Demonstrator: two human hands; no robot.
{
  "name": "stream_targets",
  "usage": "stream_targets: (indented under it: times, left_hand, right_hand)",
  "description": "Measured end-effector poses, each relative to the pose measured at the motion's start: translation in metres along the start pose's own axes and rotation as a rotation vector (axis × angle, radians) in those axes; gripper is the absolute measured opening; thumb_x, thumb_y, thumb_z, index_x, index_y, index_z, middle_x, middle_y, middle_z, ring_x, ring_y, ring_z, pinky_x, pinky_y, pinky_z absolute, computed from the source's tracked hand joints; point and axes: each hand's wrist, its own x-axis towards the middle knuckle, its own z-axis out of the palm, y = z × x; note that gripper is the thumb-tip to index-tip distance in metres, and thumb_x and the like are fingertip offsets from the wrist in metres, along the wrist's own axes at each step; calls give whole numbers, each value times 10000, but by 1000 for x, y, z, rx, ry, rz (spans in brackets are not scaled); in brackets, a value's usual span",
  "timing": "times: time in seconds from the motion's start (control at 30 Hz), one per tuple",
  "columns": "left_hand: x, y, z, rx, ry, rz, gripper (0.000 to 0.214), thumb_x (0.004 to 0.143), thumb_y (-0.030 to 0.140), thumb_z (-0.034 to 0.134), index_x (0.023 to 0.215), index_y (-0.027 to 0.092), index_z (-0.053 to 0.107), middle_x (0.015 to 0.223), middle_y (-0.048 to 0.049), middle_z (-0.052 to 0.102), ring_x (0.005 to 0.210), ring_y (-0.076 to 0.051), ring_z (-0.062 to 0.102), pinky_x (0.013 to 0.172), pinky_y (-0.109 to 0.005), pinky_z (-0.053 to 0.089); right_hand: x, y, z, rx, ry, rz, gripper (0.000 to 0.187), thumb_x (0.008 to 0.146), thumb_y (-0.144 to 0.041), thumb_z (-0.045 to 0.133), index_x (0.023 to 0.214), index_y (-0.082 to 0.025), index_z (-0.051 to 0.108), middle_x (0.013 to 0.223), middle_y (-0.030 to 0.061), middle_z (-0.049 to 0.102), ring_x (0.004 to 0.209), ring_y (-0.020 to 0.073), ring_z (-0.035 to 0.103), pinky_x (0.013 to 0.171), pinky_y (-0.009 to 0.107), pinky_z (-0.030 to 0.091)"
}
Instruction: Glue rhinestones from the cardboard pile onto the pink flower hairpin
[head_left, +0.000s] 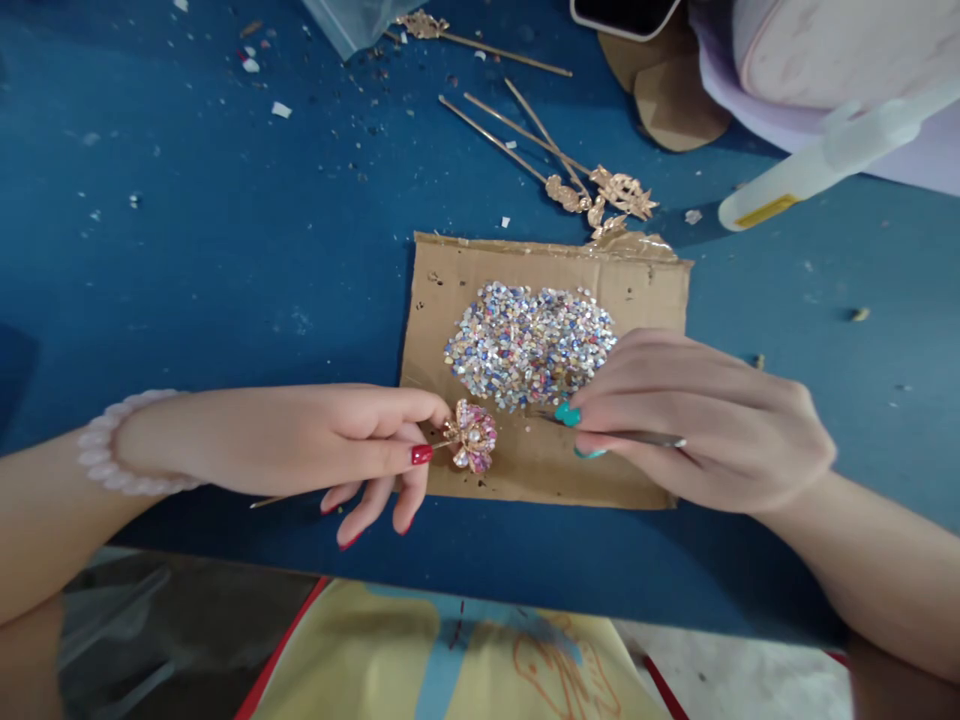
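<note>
Between thumb and forefinger, my left hand (352, 435) pinches the stem of a gold hairpin (474, 438). Its flower-shaped head carries pink and clear stones around a pearl-like centre, over the near left part of a cardboard sheet (540, 480). The hairpin's thin stem runs back under the palm; its far end shows left of my fingers. My right hand (705, 425) is closed around slim metal tweezers (652, 438), their tip pointing left beside a heap of small, shiny multicoloured stone chips (532, 340). Whether the tip holds a chip is too small to tell.
Several gold hairpins (622, 192) lie beyond the cardboard, and another hairpin (487, 48) lies near a plastic bag (356, 20). At the far right are a white bottle (817, 165), a phone (626, 12) and brown pieces (679, 105). Debris dots the blue table (225, 270).
</note>
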Motion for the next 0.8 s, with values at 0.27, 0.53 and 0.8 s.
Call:
stream_targets:
  times: [0.27,0.53,0.8]
  left_hand:
    - [0,0,0,-9,16,6,244,1106,338,314,1222,218,493,969,-39,705,607,-83,639,540,-192,460]
    - [0,0,1,-12,27,8,237,1110,323,300,1202,222,494,962,-28,706,604,-81,636,535,-182,452]
    - [2,2,1,-18,33,12,225,1104,290,300,1199,213,489,952,-36,706,588,-80,634,524,-180,444]
  right_hand:
    - [-3,-7,2,-3,-5,58,70,933,-72,665,966,-134,658,842,23,761,821,116,707,805,280,573]
    - [-4,-15,6,-73,18,52,86,950,-79,647,929,-162,651,836,4,755,797,101,686,794,279,568]
    - [-3,-21,7,-155,-24,-8,101,996,-148,591,912,-145,647,838,45,747,779,128,663,784,313,582]
